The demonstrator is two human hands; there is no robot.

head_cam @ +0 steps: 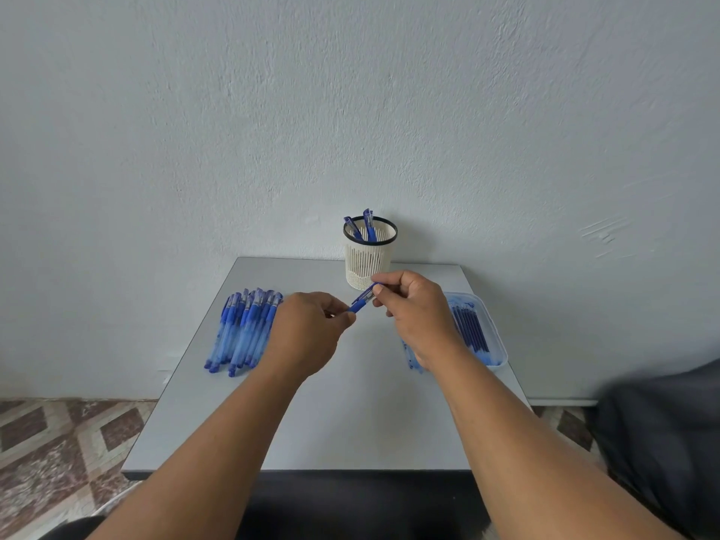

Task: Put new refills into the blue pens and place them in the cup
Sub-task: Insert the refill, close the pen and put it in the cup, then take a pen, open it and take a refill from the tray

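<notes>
Blue pen (363, 300), clear barrel with a dark blue grip, held tilted above the middle of the table (350, 403), just in front of the cup (369, 256). Left hand (311, 333) pinching its lower end; right hand (419, 311) pinching the upper end. Two pens standing in the cream slotted cup at the far edge. Roughly a dozen in the pile (243, 331) by the left edge. Clear tray (493, 337) of dark refills at the right edge, too many and too blurred to count.
</notes>
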